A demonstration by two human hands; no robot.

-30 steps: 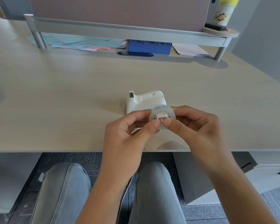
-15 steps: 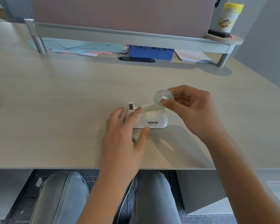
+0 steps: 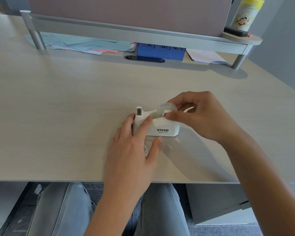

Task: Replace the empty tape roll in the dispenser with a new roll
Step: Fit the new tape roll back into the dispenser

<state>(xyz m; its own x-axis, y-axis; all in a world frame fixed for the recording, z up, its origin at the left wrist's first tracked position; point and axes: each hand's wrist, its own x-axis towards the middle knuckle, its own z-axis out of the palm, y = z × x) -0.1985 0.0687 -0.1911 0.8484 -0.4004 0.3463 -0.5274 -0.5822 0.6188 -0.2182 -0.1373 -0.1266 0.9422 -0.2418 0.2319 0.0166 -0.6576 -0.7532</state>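
Note:
A white tape dispenser [image 3: 163,129] marked VIVID stands on the desk near the front edge, its cutter end to the left. My left hand [image 3: 133,150] rests on its left end, fingers over the top and thumb at the front. My right hand [image 3: 199,114] pinches a clear tape roll [image 3: 166,108] at the dispenser's top, right over its slot. Whether the roll sits fully in the slot I cannot tell. A small white round piece [image 3: 145,149] lies on the desk, partly hidden under my left thumb.
A raised grey shelf [image 3: 126,31] runs along the back of the light wood desk [image 3: 75,103]. Under it lie blue and pink papers [image 3: 78,44], a blue box [image 3: 160,51] and white sheets [image 3: 206,57]. A yellow-lidded canister [image 3: 247,14] stands at the back right.
Both hands held the roll near the desk edge a second ago. My left hand has gone down onto the dispenser, and my right hand has lowered the roll onto its top.

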